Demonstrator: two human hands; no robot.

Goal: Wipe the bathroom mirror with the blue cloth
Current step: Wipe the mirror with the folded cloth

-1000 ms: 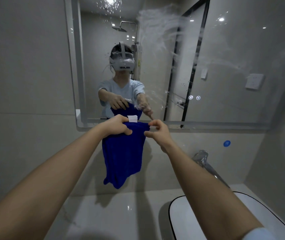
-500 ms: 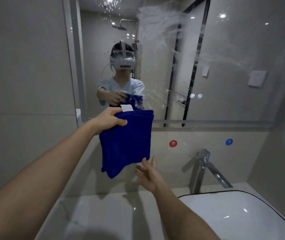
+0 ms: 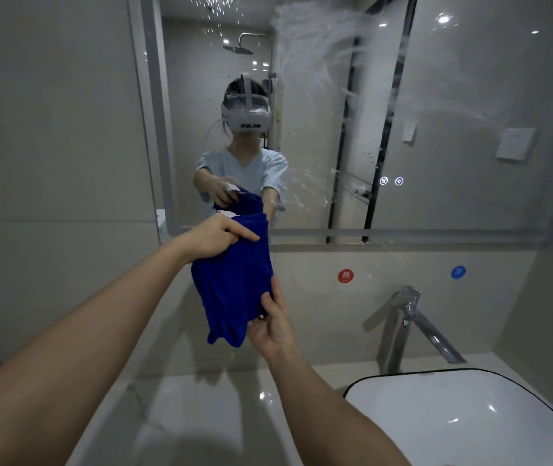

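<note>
Your left hand (image 3: 216, 238) clamps the top of the blue cloth (image 3: 234, 290) and your right hand (image 3: 273, 327) pinches its lower edge, just below the mirror (image 3: 453, 95), so a loose fold may slip from your grip and only smear the white streaks (image 3: 318, 38) higher up.

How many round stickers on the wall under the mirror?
2: a red sticker up-left of the faucet, a blue sticker up-right of it. The blue cloth could hide another.
</note>
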